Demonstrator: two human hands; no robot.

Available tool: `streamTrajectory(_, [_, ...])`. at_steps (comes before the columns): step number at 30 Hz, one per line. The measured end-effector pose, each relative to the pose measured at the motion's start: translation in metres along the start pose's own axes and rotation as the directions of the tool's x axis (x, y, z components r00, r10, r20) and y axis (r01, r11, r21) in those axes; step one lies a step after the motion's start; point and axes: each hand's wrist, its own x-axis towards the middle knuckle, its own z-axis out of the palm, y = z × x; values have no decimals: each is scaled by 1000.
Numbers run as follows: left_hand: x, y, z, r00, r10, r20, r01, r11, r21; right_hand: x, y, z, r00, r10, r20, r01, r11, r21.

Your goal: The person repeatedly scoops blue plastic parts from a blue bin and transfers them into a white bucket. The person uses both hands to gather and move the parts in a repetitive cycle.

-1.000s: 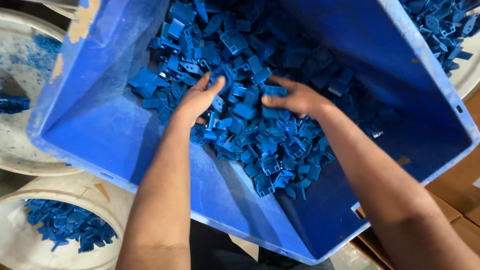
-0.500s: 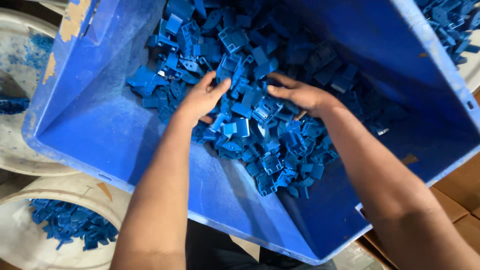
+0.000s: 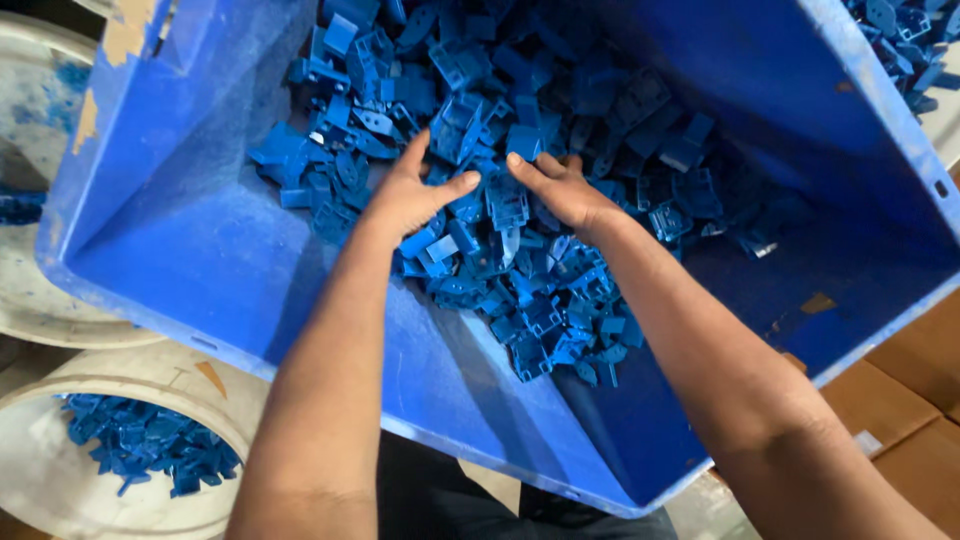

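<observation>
A large tilted blue plastic crate [image 3: 200, 240] holds a heap of small blue plastic clips [image 3: 520, 200]. Cream round tubs [image 3: 60, 400] sit at seven o'clock. The left hand [image 3: 410, 195] and right hand [image 3: 560, 190] lie spread, fingers loosely curled, on the heap at centre.

Single head-worn view, looking steeply down, close over a blue crate [image 3: 180, 250] of blue parts [image 3: 520, 270]

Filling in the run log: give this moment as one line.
left hand: on blue plastic parts | right hand: on same pile | blue crate: tilted
</observation>
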Motion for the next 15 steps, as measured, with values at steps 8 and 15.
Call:
streamTrajectory(8, [-21, 6, 9, 980, -186, 63, 163, 949, 268, -15, 8, -23, 909, -201, 365, 83, 946, 314])
streamTrajectory(15, [-11, -7, 19, 998, 44, 45, -58, 917, 395, -2, 12, -2, 984, -103, 143, 70, 973, 220])
